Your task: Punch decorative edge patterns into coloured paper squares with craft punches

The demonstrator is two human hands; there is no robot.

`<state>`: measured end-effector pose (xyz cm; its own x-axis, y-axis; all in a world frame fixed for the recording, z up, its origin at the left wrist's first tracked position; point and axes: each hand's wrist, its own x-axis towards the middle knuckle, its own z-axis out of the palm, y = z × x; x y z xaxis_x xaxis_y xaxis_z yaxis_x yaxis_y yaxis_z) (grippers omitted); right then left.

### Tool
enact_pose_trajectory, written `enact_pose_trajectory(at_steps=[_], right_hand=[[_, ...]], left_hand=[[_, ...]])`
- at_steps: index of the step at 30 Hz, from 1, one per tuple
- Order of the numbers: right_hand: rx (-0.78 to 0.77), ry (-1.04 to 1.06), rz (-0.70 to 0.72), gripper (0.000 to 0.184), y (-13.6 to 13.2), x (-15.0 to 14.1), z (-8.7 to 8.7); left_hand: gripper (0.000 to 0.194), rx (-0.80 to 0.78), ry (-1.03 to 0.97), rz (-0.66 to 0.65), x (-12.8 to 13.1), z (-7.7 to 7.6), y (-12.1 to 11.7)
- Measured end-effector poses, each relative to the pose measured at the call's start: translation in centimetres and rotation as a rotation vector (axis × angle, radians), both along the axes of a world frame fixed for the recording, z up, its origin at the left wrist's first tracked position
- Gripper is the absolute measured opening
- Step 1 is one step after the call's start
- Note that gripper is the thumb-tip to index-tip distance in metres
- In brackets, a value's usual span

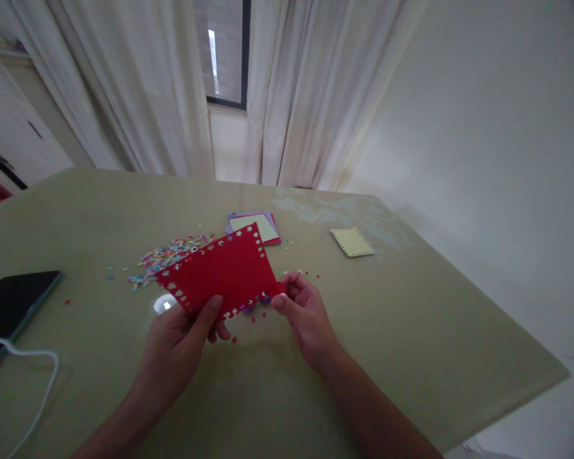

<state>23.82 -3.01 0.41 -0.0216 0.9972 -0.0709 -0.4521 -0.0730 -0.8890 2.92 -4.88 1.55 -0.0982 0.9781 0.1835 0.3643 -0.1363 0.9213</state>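
A red paper card [224,271] with small shapes punched along its edges is held above the table between both hands. My left hand [184,331] pinches its near edge, thumb on top. My right hand [303,309] is closed on the card's right corner, and something purple shows under that corner. Coloured paper punch-outs [165,258] lie scattered on the table just beyond the card.
A stack of coloured cards [263,224] lies behind the red one, and a single yellow card [353,242] lies to the right. A dark phone [9,303] with a white cable [38,382] rests at the left of the olive table [411,331]. Curtains and a white wall stand behind.
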Motion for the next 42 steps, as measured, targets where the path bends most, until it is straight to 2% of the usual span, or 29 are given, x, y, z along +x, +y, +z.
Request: enact_pose_trajectory(at_steps=[8,18,34,42], right_hand=[[-0.004,-0.049,0.04,0.047,0.11,0.21,-0.21],[0.013,-0.045,0.079,0.037,-0.01,0.19,-0.09],[0.015,-0.049,0.08,0.035,-0.15,0.21,0.14],[0.024,-0.052,0.089,0.034,-0.14,0.2,0.24]], left_hand=[[0.045,0.0,-0.024,-0.058,0.39,-0.1,-0.01],[0.042,0.008,-0.035,-0.039,0.46,0.3,-0.16],[0.042,-0.034,-0.041,-0.029,0.66,0.55,-0.11],[0.044,-0.053,-0.053,-0.024,0.37,0.0,-0.11]])
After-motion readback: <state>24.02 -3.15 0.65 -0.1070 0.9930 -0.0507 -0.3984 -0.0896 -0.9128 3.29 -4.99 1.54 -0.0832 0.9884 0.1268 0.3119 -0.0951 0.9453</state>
